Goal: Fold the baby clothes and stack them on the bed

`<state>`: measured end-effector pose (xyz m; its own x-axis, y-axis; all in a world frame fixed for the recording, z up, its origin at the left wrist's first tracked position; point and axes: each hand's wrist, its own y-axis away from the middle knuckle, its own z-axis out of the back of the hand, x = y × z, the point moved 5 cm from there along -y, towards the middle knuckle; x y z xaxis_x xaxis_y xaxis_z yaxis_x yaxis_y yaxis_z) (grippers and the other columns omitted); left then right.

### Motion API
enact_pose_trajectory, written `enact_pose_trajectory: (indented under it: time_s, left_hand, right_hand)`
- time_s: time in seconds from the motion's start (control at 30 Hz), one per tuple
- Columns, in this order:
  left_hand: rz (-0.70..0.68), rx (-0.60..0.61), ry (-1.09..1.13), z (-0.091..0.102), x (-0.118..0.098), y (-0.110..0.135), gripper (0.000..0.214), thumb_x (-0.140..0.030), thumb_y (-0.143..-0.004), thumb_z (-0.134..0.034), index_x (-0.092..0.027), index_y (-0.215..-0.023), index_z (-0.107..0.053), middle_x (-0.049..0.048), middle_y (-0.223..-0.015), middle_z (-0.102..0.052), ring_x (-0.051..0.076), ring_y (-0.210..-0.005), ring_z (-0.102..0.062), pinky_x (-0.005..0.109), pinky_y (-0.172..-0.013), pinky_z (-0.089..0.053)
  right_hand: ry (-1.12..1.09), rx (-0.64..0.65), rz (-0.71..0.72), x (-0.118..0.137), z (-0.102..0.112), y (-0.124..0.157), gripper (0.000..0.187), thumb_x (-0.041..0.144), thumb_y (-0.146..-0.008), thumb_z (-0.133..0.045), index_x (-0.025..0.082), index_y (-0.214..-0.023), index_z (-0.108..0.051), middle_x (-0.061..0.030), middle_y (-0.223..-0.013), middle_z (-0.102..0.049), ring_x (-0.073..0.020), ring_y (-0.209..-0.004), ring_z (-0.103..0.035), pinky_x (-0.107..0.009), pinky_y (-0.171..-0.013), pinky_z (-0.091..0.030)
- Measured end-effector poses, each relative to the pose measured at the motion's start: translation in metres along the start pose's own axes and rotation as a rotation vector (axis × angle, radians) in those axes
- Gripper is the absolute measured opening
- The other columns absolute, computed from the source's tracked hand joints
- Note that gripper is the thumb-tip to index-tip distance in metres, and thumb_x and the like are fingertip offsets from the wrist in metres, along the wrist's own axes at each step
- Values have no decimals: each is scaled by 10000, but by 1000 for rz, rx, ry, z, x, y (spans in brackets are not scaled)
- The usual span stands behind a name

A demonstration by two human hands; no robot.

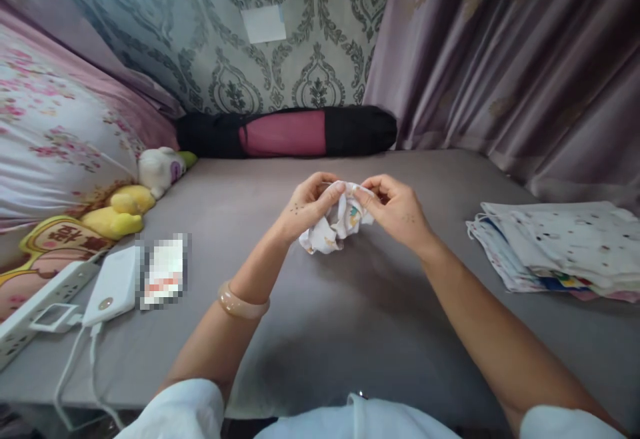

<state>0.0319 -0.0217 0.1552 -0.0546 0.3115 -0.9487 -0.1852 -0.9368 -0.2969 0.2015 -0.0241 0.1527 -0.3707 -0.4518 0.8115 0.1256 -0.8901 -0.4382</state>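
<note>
Bunched up between both hands is a white printed cloth (327,229) with small coloured figures on it, held above the grey padded surface. My left hand (313,202) pinches its upper left edge, thumb on the near side. At the upper right edge, my right hand (393,209) grips it between thumb and curled fingers. The two thumbs are close together, and the cloth hangs in folds below them. What shape the cloth has when spread cannot be made out.
Flat printed cloth bags (565,239) lie stacked at the right. A power bank (114,286) with cables, a power strip (45,306) and plush toys (120,212) are on the left. A long black and maroon bag (285,134) lies along the patterned wall.
</note>
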Motion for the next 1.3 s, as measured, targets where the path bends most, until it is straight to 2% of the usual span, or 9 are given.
enact_pose_trajectory:
  time_s: [0.13,0.2,0.27,0.37,0.47,0.67,0.9,1.1,1.3]
  left_hand:
    - [-158,-469,-211,16,-16,34,327,-474,-808,-688,-190,-724,-549,-32,-654,-526,84,-616,-496,200,-566,-402]
    - [-155,-556,-287,11,-19,56,457,-498,-852,-625,-196,-576,-421,-51,-530,-388,78,-520,-386,216,-492,-321]
    - [-104,-452,-343,-4,-15,68,502,-522,-866,-590,-200,-543,-378,-52,-495,-351,81,-488,-344,237,-477,-286]
    - [-55,-331,-428,-23,-5,70,424,-531,-818,-641,-213,-631,-431,-42,-569,-466,98,-540,-426,244,-535,-340]
    - [-36,-370,-462,-28,2,57,382,-511,-767,-694,-229,-754,-437,-19,-714,-556,133,-666,-530,261,-634,-405]
    - [-44,-405,-425,-41,5,28,309,-336,-761,-688,-242,-800,-396,-18,-773,-554,153,-734,-557,289,-702,-416]
    - [-9,-507,-434,-63,8,4,255,-340,-825,-600,-248,-789,-365,2,-798,-525,187,-786,-549,320,-720,-408]
    - [-97,-523,-422,-81,6,-6,159,-167,-795,-528,-238,-785,-386,-2,-788,-505,184,-780,-530,315,-719,-399]
    - [-126,-421,-208,-65,10,-10,48,-242,-808,-575,-196,-801,-587,-2,-729,-599,151,-699,-555,275,-681,-427]
  right_hand:
    - [-40,-139,-18,-1,9,-17,315,491,-811,-668,183,-848,-614,-1,-702,-629,-124,-625,-553,-256,-575,-434]
    - [-41,-191,-25,3,12,-25,293,465,-801,-677,181,-823,-608,1,-683,-616,-125,-616,-549,-260,-571,-429]
    - [-37,-237,-22,11,14,-31,279,450,-798,-680,183,-811,-602,5,-671,-604,-127,-610,-547,-264,-568,-429]
    - [-40,-287,9,28,18,-37,271,448,-812,-666,187,-822,-593,1,-691,-601,-134,-630,-557,-267,-570,-439]
    - [-32,-312,57,48,25,-39,260,443,-824,-657,192,-831,-588,2,-692,-593,-140,-645,-566,-270,-570,-444]
    - [-33,-253,105,80,51,-32,291,485,-818,-669,207,-824,-585,9,-664,-584,-145,-626,-577,-278,-548,-445]
    - [-36,-172,61,99,94,-12,325,505,-765,-731,203,-794,-612,-14,-697,-641,-151,-600,-599,-276,-497,-466]
    - [5,-173,-26,111,129,9,360,538,-711,-762,210,-779,-630,-18,-679,-660,-146,-549,-604,-262,-449,-472]
    - [98,-152,-137,119,166,22,346,529,-679,-792,229,-797,-664,-38,-714,-690,-161,-579,-611,-274,-462,-472]
